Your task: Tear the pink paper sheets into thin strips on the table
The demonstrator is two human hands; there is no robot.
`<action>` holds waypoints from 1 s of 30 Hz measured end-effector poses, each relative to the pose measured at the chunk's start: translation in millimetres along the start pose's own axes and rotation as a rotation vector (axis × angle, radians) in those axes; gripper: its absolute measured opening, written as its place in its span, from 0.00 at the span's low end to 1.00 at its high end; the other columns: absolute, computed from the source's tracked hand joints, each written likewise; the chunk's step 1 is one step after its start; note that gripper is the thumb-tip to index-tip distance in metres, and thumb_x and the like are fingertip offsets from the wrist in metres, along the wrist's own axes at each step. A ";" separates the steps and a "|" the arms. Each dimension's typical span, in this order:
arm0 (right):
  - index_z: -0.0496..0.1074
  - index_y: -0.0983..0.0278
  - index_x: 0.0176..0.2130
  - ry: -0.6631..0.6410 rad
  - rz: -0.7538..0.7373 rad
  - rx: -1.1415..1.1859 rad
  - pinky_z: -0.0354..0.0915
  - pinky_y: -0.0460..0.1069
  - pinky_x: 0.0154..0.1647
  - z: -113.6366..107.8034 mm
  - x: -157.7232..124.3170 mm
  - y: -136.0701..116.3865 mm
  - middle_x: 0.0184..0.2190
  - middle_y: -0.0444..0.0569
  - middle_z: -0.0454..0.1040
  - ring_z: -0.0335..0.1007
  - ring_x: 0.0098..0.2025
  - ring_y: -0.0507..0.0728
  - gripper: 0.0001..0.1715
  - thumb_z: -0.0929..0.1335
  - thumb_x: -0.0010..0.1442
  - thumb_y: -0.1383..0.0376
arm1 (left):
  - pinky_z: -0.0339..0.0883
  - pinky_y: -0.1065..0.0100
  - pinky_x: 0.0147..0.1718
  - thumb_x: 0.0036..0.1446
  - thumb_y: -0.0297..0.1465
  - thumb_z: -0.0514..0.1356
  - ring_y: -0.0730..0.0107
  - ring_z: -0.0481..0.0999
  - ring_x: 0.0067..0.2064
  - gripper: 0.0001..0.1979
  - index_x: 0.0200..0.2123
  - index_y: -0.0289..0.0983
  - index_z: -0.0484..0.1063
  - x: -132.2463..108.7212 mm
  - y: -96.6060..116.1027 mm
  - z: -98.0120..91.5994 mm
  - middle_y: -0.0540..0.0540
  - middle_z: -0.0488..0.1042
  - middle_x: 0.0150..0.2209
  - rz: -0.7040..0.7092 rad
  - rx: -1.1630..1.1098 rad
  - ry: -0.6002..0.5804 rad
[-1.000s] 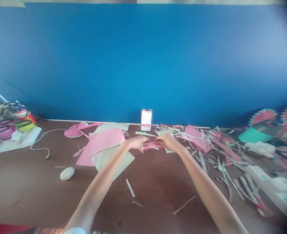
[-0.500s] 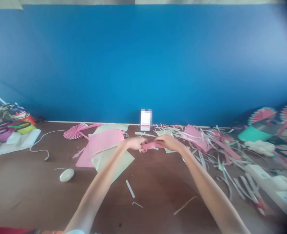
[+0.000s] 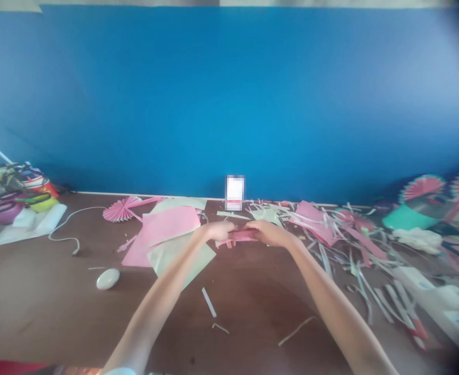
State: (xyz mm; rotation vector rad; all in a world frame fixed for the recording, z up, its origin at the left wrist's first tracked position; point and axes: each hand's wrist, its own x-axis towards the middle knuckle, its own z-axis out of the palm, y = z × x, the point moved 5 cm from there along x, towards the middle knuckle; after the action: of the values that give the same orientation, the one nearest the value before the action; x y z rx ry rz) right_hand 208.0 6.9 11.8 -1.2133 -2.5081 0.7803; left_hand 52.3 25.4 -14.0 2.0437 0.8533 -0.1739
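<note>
Both my hands meet over the middle of the brown table [image 3: 42,302], far out from me. My left hand [image 3: 215,230] pinches the left end of a narrow folded pink paper strip [image 3: 240,236]. The strip's right end is gripped by my right hand [image 3: 268,233], fingers closed. The strip lies almost level between them, just above the tabletop. Left of my hands lie flat pink paper sheets [image 3: 167,225] on pale green paper [image 3: 175,255].
A pink pleated paper fan [image 3: 120,209] and a white cord [image 3: 67,229] lie at the back left, a white oval object [image 3: 107,278] nearer. Several paper offcuts [image 3: 346,245] litter the right side. More fans [image 3: 422,186] and a teal container [image 3: 403,216] stand far right. A blue wall backs the table.
My hands have drawn slightly closer together and lower, and the pink strip between them looks shorter and more level than a second ago.
</note>
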 end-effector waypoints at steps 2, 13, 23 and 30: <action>0.72 0.59 0.44 0.007 0.010 0.009 0.58 0.47 0.30 -1.3 -0.9 0.2 0.33 0.47 0.76 0.67 0.30 0.54 0.16 0.61 0.60 0.66 | 0.66 0.72 0.30 0.58 0.32 0.51 0.65 0.77 0.40 0.13 0.46 0.39 0.67 0.6 -4.1 -1.5 0.47 0.78 0.40 -0.014 0.014 0.012; 0.70 0.60 0.38 0.126 -0.006 -0.258 0.53 0.46 0.30 -3.6 2.0 -7.1 0.32 0.47 0.75 0.66 0.32 0.55 0.10 0.61 0.59 0.67 | 0.65 0.71 0.32 0.61 0.49 0.44 0.68 0.76 0.31 0.24 0.48 0.39 0.66 4.7 15.2 2.6 0.46 0.76 0.33 0.061 0.003 0.103; 0.70 0.62 0.38 0.242 -0.058 -0.337 0.55 0.47 0.36 -5.1 5.2 -6.7 0.35 0.50 0.72 0.66 0.38 0.56 0.09 0.61 0.59 0.69 | 0.61 0.72 0.31 0.61 0.52 0.39 0.67 0.73 0.32 0.28 0.51 0.42 0.64 -1.4 27.5 -5.3 0.48 0.74 0.32 0.057 0.107 0.252; 0.71 0.60 0.39 0.249 -0.040 -0.240 0.55 0.46 0.34 -7.8 3.7 -10.6 0.36 0.47 0.74 0.66 0.37 0.55 0.12 0.61 0.59 0.70 | 0.59 0.71 0.28 0.62 0.50 0.41 0.68 0.72 0.27 0.26 0.50 0.41 0.66 -1.2 22.3 -7.1 0.48 0.74 0.30 0.018 0.202 0.272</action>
State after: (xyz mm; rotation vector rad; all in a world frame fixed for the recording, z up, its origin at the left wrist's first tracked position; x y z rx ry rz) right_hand 202.2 7.3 24.2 -1.2419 -2.4594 0.3012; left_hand 64.0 22.1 5.9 2.2988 1.0171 0.0305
